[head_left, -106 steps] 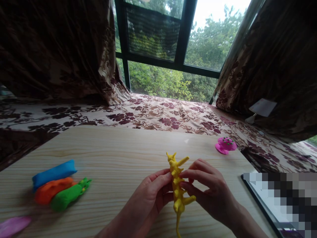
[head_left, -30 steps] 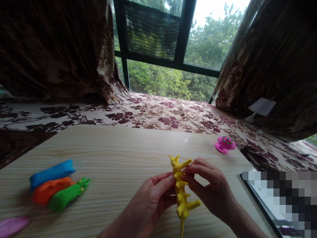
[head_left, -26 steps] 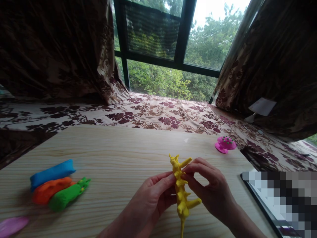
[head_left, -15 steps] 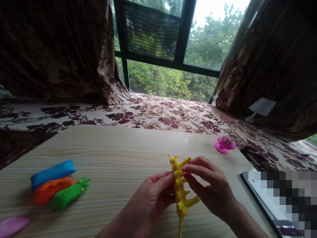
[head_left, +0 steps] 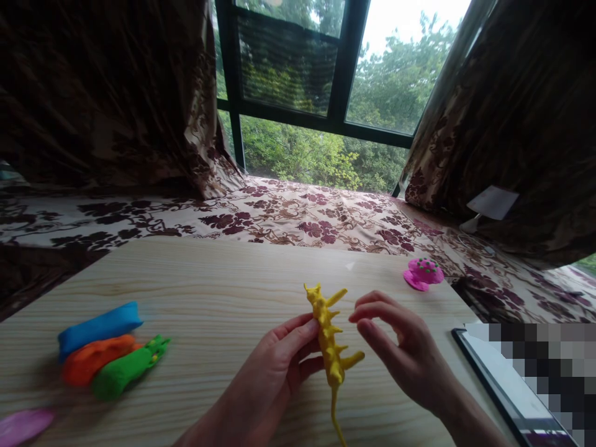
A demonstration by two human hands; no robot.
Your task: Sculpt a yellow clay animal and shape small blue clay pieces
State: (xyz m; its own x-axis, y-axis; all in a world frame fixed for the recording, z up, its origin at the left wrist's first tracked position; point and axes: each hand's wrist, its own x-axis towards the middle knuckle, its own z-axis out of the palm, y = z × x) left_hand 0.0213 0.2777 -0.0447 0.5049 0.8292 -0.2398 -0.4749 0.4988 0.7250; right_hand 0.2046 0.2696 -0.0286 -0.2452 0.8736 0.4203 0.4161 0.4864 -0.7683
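A yellow clay animal figure (head_left: 329, 338) with pointed ears, small spikes along its body, leg-like stubs and a long thin tail is held above the table. My left hand (head_left: 284, 360) grips it from the left, thumb and fingers closed around the body. To its right hovers my right hand (head_left: 395, 341), a small gap away from the spikes, fingers curved and apart with nothing visible between them. The tail hangs down toward the bottom edge of the view.
Blue (head_left: 100, 326), orange (head_left: 95, 360) and green clay lumps (head_left: 125, 372) lie on the wooden table (head_left: 209, 279) at left, with a pink piece (head_left: 25, 427) nearer. A pink clay shape with green dots (head_left: 423, 273) sits at the far right corner. A tablet-like device (head_left: 493, 379) lies right.
My right hand has come off the yellow figure and moved slightly right. My left hand has shifted the figure a little to the left, and it is tilted slightly more.
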